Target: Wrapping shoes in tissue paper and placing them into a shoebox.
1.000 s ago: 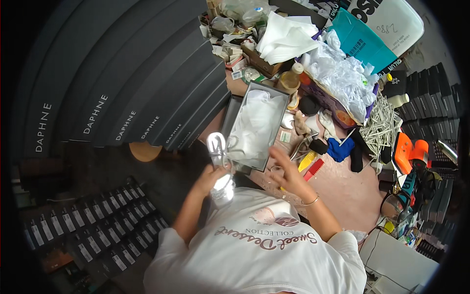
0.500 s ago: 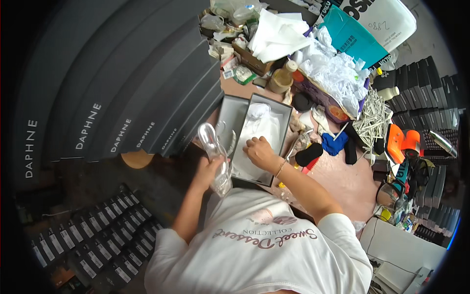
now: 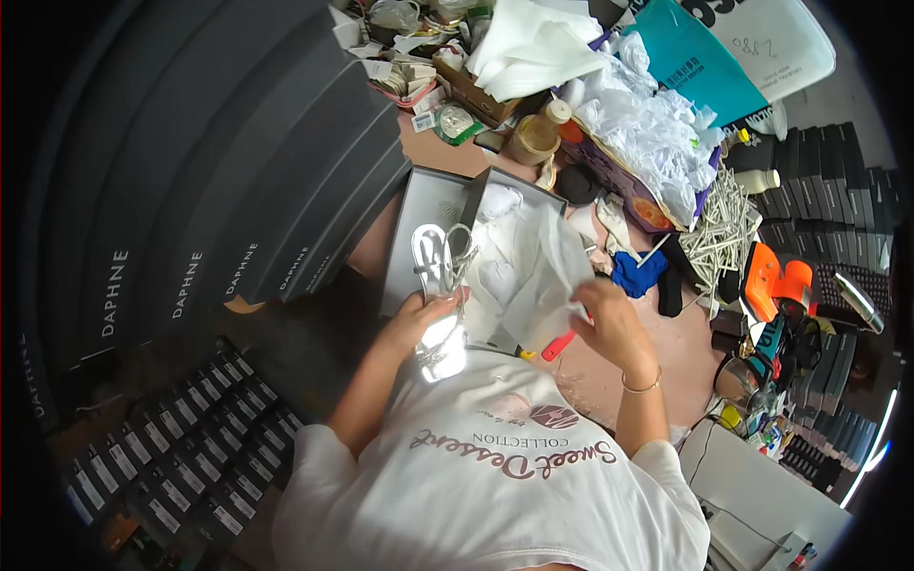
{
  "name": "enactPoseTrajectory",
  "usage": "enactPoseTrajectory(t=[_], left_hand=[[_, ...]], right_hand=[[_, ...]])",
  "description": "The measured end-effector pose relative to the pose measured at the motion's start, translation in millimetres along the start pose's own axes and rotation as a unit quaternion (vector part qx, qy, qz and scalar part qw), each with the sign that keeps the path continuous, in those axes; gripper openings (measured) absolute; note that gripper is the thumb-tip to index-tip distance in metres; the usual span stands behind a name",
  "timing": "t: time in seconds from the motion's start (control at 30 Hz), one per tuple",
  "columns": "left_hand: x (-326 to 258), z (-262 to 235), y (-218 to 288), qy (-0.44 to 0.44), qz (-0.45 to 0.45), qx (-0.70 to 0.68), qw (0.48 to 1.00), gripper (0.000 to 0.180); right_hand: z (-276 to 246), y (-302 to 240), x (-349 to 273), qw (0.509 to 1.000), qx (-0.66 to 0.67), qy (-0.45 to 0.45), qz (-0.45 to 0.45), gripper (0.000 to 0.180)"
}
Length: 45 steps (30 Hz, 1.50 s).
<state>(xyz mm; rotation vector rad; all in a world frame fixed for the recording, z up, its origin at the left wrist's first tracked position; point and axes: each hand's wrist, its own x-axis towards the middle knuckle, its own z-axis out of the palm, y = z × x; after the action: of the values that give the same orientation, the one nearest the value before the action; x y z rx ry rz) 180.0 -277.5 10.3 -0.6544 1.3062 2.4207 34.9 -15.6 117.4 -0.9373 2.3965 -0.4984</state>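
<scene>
My left hand (image 3: 416, 325) grips a shiny silver sandal (image 3: 433, 249) by its middle, upright in front of my shirt, with its straps toward the box. Beyond it lies an open grey shoebox (image 3: 538, 192) lined with white tissue paper. A second grey box half (image 3: 440, 195), probably the lid, sits against its left side. My right hand (image 3: 614, 324) pinches the edge of a tissue sheet (image 3: 547, 276) and holds it up at the box's right side. Two white wrapped bundles show inside, one at the far end (image 3: 499, 202) and one nearer (image 3: 500, 278); their contents are hidden.
Dark shoeboxes (image 3: 238, 162) are stacked high at left, with more rows (image 3: 181, 447) low down. Behind the box stand a brownish bottle (image 3: 535, 136) and a container of crumpled white paper (image 3: 638, 124). White sticks (image 3: 722, 233), a blue cloth (image 3: 638, 276) and an orange object (image 3: 762, 281) lie right.
My right hand has moved right out of the box, drawing the tissue sheet up and aside and uncovering a bundle. In my left hand the sandal has turned. The view has shifted slightly.
</scene>
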Motion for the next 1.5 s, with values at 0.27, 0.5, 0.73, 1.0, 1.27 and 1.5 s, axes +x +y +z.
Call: enactPoseTrajectory(t=[0.27, 0.5, 0.73, 1.0, 1.27, 1.5], left_hand=[[15, 14, 13, 0.031, -0.055, 0.042, 0.997, 0.036], [14, 13, 9, 0.028, -0.076, 0.001, 0.997, 0.032], [23, 37, 25, -0.078, -0.043, -0.115, 0.989, 0.028], [38, 50, 24, -0.141, -0.098, -0.165, 0.971, 0.049], [51, 60, 18, -0.173, -0.067, -0.113, 0.976, 0.057], [75, 46, 12, -0.089, -0.126, 0.022, 0.988, 0.040]], right_hand=[[116, 14, 121, 0.980, -0.197, -0.029, -0.027, 0.022], [87, -2, 80, 0.996, -0.013, 0.088, -0.017, 0.045], [60, 19, 34, 0.829, 0.532, 0.171, 0.019, 0.037], [66, -15, 16, 0.665, 0.712, 0.225, 0.010, 0.033], [46, -21, 20, 0.752, 0.642, 0.140, -0.053, 0.031], [-3, 67, 55, 0.762, 0.540, 0.352, 0.063, 0.031]])
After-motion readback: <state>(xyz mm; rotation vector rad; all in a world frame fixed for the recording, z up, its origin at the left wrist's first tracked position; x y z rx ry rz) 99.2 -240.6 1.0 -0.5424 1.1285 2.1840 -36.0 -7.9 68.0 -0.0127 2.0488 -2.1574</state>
